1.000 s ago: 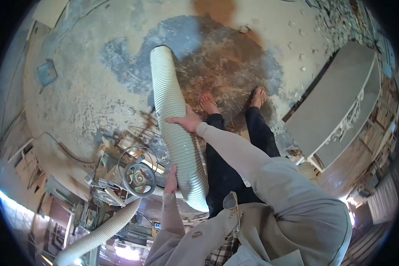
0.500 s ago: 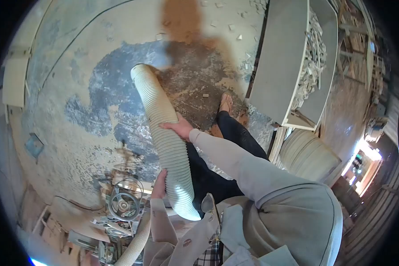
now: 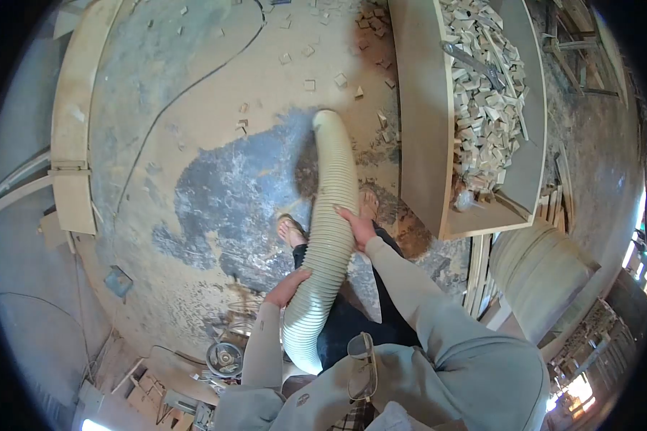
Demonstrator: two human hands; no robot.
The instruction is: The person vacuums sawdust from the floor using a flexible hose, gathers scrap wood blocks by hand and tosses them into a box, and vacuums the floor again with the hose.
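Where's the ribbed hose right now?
In the head view, the ribbed hose is near the middle, held between the left hand and the right hand.

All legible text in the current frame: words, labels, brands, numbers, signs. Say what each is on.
None readable.
Small dark mark on the front of the grey top: too small and blurred to read; can't tell if it's lettering or a logo.
Ribbed hose in the hands: no print visible on the side shown.
Open bin of wood scraps: no lettering visible on it.
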